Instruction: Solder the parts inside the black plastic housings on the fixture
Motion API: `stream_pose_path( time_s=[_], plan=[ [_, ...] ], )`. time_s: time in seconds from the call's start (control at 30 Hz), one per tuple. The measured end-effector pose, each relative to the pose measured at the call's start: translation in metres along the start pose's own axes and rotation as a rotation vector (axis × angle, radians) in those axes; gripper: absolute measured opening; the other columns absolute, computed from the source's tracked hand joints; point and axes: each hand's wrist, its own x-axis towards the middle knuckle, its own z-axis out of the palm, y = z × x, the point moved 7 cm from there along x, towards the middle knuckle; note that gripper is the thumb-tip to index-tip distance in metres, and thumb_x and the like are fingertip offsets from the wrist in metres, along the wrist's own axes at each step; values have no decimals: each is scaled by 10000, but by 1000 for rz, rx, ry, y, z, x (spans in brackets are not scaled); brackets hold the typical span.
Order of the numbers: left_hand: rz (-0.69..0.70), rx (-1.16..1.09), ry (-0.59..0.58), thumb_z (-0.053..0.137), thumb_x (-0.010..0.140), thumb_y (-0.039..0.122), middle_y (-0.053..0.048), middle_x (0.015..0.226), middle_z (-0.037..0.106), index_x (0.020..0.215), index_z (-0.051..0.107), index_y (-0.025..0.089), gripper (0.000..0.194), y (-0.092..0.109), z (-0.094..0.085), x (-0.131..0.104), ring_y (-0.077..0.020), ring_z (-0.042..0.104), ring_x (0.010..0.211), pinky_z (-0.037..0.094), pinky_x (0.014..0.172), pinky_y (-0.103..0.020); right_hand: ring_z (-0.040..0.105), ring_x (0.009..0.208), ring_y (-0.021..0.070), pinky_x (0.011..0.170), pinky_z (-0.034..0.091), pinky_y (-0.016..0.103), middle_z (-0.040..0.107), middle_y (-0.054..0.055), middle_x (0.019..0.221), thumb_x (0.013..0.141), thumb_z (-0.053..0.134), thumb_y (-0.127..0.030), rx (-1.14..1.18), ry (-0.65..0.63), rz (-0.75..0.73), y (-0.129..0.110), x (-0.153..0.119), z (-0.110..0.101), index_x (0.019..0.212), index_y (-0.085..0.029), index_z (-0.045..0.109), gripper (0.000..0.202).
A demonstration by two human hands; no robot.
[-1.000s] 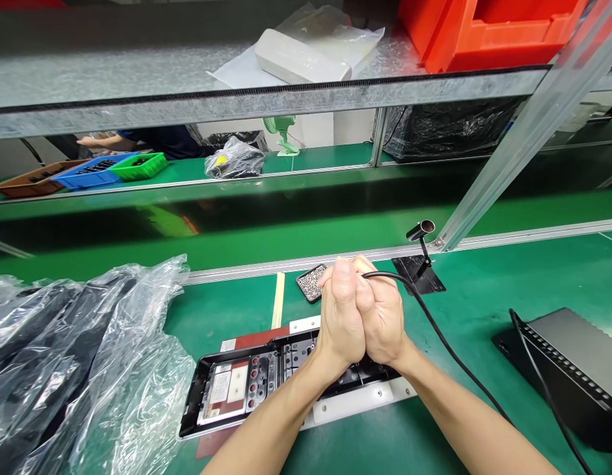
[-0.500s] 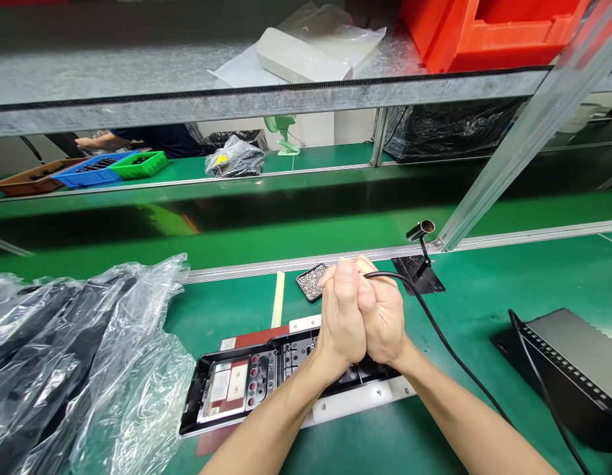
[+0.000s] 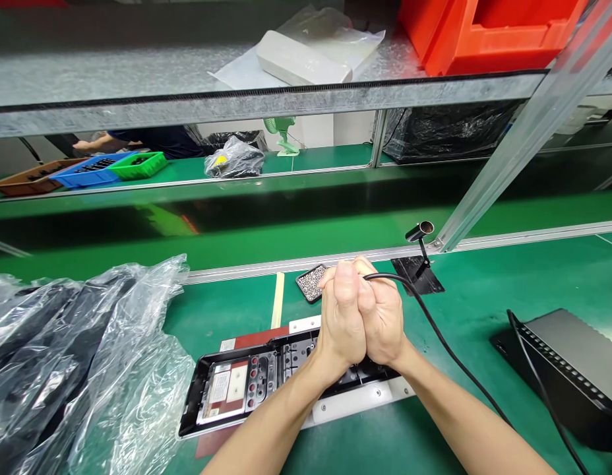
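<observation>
From my remote view, a metal rail (image 3: 246, 270) edges the green bench (image 3: 469, 310). My left hand (image 3: 343, 316) and right hand (image 3: 385, 313) curl tightly round the black cable (image 3: 437, 330), anything else hidden, over the black casing (image 3: 262, 377); green surface separates it from the dark box (image 3: 558, 369).

Black plastic housing (image 3: 299, 356): one, interior showing. Above it, left hand (image 3: 343, 320) and right hand (image 3: 388, 320), pressed together, were closed around a black cable's (image 3: 434, 326) hidden end. Behind it lay a tray (image 3: 312, 301) of small metallic pieces (image 3: 310, 282); left, clear plastic bags (image 3: 138, 369); right, a slotted case (image 3: 578, 349).
</observation>
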Motion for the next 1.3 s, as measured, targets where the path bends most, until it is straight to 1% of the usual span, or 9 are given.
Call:
stream_pose_path(
  time_s=[0.13,0.27,0.37,0.5,0.7,0.83,0.97,1.13,1.3],
  plan=[
    [38,47,-54,90,1053,603,-24,652,468,657,428,236,637,0,2,-1,-188,472,646,461,708,-399,541,832,223,791,457,399,624,67,819,1052,325,-485,6,6,2,1,0,0,873,-216,699,495],
    [29,42,-92,108,1074,539,-16,666,439,667,375,234,575,-1,2,-3,-184,426,654,409,690,-392,556,850,225,801,465,401,638,69,836,1053,334,-474,25,8,-9,1,0,0,879,-217,698,478],
    [39,66,-80,138,1083,488,-13,680,432,675,360,233,530,-2,0,-4,-181,416,657,389,674,-388,554,852,224,804,466,403,648,68,845,1052,342,-468,31,2,-9,0,0,1,878,-218,697,468],
    [53,79,-82,147,1092,461,-2,682,423,677,330,232,507,-3,-1,-4,-171,396,640,361,655,-379,549,852,224,801,464,400,633,65,829,1049,345,-472,28,-1,-14,-1,0,0,859,-215,692,471],
    [61,150,-87,131,1094,456,-12,696,453,691,350,228,512,-4,-2,-5,-172,416,643,372,658,-379,550,847,221,795,461,397,631,64,835,1050,335,-476,21,-2,-23,-1,-2,0,864,-216,692,480],
    [52,120,-92,145,1090,458,-8,703,451,703,352,231,494,-4,-1,-5,-173,420,651,382,663,-373,547,841,223,792,463,401,629,67,833,1048,334,-486,23,6,-16,1,-2,0,875,-219,697,483],
    [57,123,-100,127,1093,435,-5,694,457,677,363,226,522,-3,-1,-6,-174,439,669,374,679,-370,555,856,229,804,470,407,644,75,860,1045,327,-515,21,0,-18,2,-2,1,892,-219,704,503],
    [91,116,-97,111,1095,427,-13,686,466,654,356,228,542,-2,-2,-7,-182,441,679,375,704,-382,569,872,238,813,477,412,643,77,845,1034,331,-556,42,-4,-17,1,-2,1,881,-218,710,530],
    [108,132,-92,116,1096,428,-19,677,461,648,342,228,540,-2,-2,-7,-182,446,672,386,683,-379,561,865,239,812,473,417,647,81,854,1032,324,-568,32,-13,-12,1,-3,2,887,-218,709,541]
  ],
)
